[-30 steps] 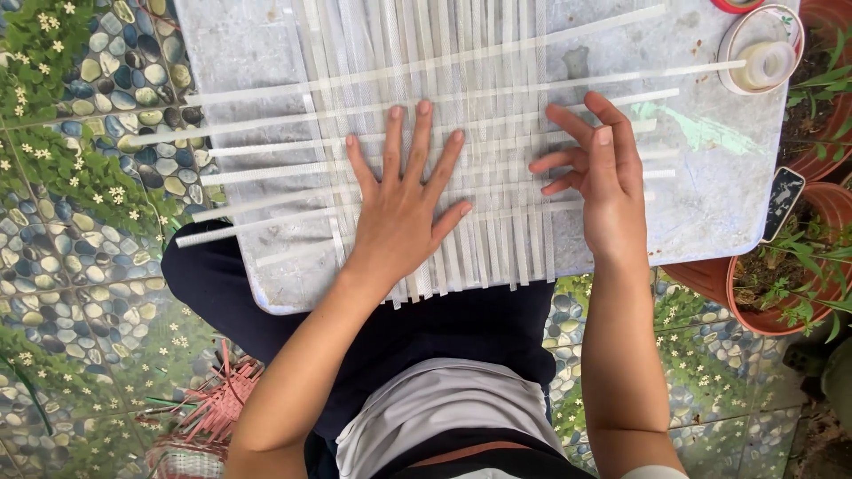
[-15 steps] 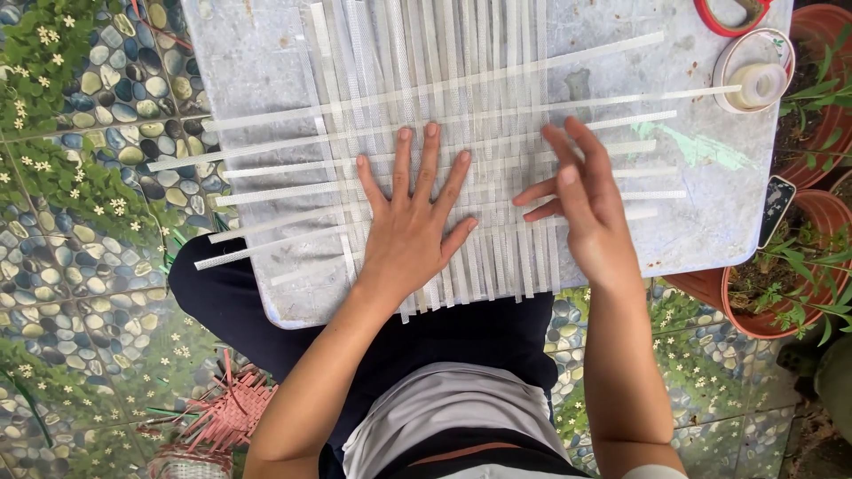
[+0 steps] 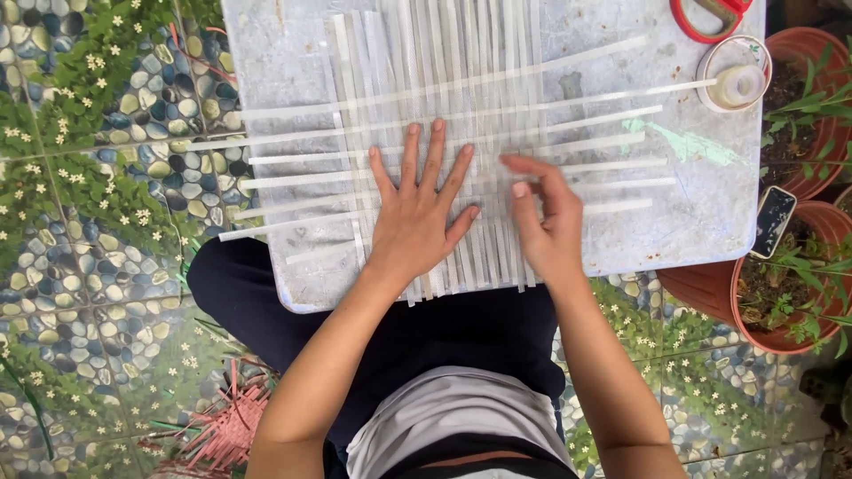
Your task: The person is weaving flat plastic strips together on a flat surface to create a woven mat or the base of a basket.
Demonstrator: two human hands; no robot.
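Grey board (image 3: 293,53) bears thin, floppy, light strips (image 3: 461,98); left hand (image 3: 417,213) pressed flat on them, right hand (image 3: 546,226) pinching one strip's end

A pale grey board (image 3: 293,98) lies across the person's lap. Pale woven strips (image 3: 461,98) cover its middle, long ones running to the near edge, crosswise ones reaching toward the left and right edges. A tape roll (image 3: 735,73) and red scissors (image 3: 701,25) sit at the far right corner
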